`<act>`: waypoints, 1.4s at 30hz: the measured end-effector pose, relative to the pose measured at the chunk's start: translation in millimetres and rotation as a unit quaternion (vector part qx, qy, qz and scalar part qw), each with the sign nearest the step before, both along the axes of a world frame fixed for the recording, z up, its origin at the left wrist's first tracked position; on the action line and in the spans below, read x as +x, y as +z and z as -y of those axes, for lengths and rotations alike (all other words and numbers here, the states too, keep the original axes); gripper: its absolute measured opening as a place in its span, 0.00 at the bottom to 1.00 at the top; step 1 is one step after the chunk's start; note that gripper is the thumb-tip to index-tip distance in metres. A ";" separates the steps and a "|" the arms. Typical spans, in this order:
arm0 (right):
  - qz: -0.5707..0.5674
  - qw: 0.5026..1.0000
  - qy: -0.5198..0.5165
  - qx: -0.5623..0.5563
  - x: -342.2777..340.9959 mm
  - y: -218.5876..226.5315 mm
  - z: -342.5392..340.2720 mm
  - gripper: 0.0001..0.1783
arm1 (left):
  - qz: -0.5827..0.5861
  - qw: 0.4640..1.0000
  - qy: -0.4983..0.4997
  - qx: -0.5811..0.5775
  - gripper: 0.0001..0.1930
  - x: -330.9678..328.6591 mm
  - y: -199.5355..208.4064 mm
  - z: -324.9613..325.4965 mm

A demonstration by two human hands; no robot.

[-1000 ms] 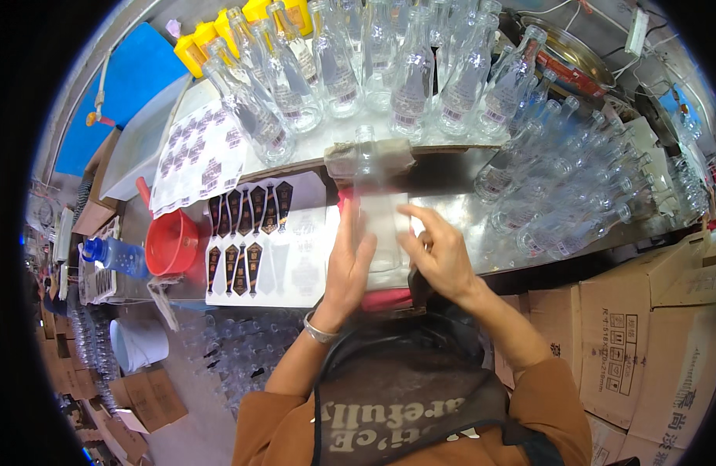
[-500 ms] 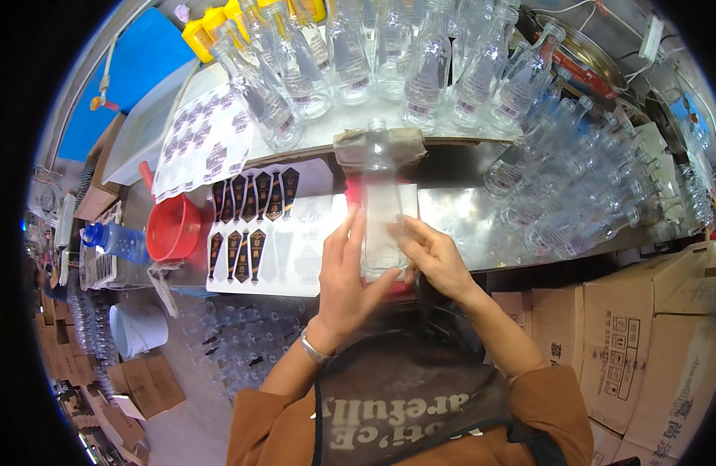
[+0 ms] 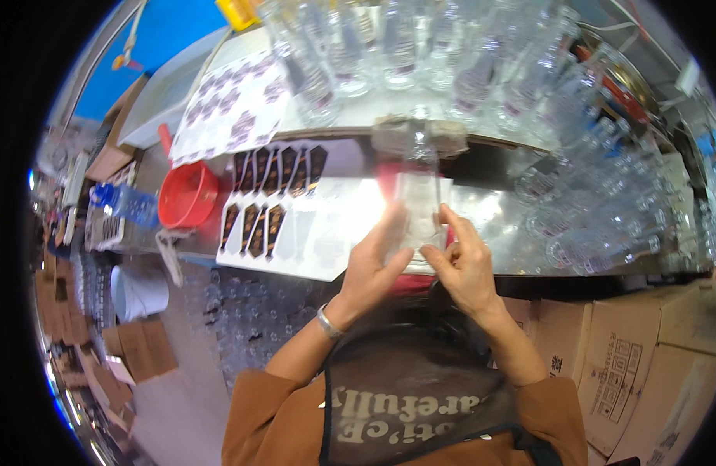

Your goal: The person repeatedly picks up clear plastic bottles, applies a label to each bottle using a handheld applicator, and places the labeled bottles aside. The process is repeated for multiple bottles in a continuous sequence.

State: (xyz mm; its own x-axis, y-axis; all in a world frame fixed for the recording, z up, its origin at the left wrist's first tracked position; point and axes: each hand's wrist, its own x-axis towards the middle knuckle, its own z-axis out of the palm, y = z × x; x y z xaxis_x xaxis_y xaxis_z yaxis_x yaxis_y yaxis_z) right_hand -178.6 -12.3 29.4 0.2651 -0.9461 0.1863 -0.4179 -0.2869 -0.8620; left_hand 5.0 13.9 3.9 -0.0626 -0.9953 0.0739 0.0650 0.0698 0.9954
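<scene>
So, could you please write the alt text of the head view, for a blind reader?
A person's left hand and right hand flank a clear glass bottle, its neck pointing away. Dark tie-shaped labels lie to the left; more bottles crowd behind and to the right.

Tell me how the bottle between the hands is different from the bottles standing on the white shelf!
The middle bottle lies down, its neck on a beige rest; the shelf bottles stand upright on the white shelf.
The middle bottle is between the left hand and right hand; no hand is at the shelf bottles.
Both kinds are clear, with slim necks.
</scene>
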 end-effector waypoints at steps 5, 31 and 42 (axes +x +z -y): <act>0.130 0.982 -0.037 0.128 -14.3 -10.1 -0.1 0.31 | 0.148 0.988 0.038 -0.027 0.32 28.1 -1.6 -14.7; 0.219 0.966 -0.090 0.104 -56.0 -10.0 5.3 0.16 | 0.579 0.792 0.150 -0.120 0.33 100.7 -11.7 -66.8; 0.205 0.968 -0.087 0.118 -63.2 -15.4 0.3 0.14 | 0.598 0.794 0.062 -0.095 0.35 91.3 -13.4 -78.1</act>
